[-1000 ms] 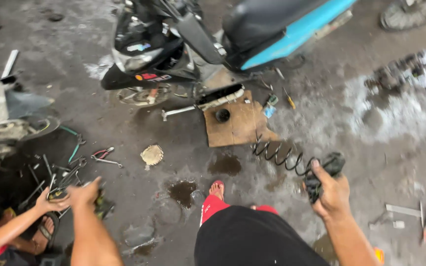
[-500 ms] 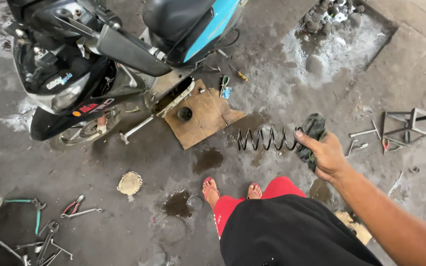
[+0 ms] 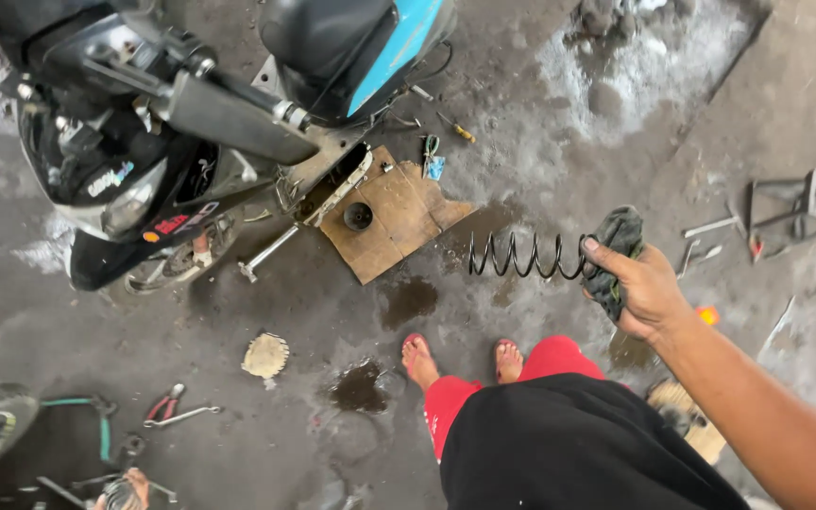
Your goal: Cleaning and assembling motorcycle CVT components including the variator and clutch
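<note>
Looking down from our head camera, we see our own body first: a black shirt point(image 3: 578, 444), red trousers point(image 3: 550, 364) and two bare feet in sandals point(image 3: 417, 359) on a stained concrete floor point(image 3: 540, 123).

At about four o'clock our right hand point(image 3: 649, 288) comes in along a bare forearm. Its fingers are curled tight around a dark rag point(image 3: 616, 250), the thumb lying along the top, and the rag wraps one end of a black coil spring point(image 3: 526, 255). The spring sticks out level toward nine o'clock, held above the floor, just ahead of our feet. Our left hand is outside the view, so we cannot tell how its fingers stand.

At seven o'clock, low in the corner, another person's hand point(image 3: 129, 486) shows among scattered tools, with red-handled pliers point(image 3: 164, 406) and a wrench point(image 3: 186, 413) just beside it. A round, pale, worn disc point(image 3: 265, 355) lies near nine o'clock, and a dark oil puddle point(image 3: 361, 385) sits close to our left foot.

Farther out, around twelve o'clock, a scrap of brown board point(image 3: 399, 222) lies on the floor with a small black cup-shaped part point(image 3: 358, 215) on it. Beyond it, from ten to twelve o'clock, stands a black and blue scooter point(image 3: 238, 104), partly stripped. At two o'clock, metal bars and a frame point(image 3: 795, 203) lie well apart from us.
</note>
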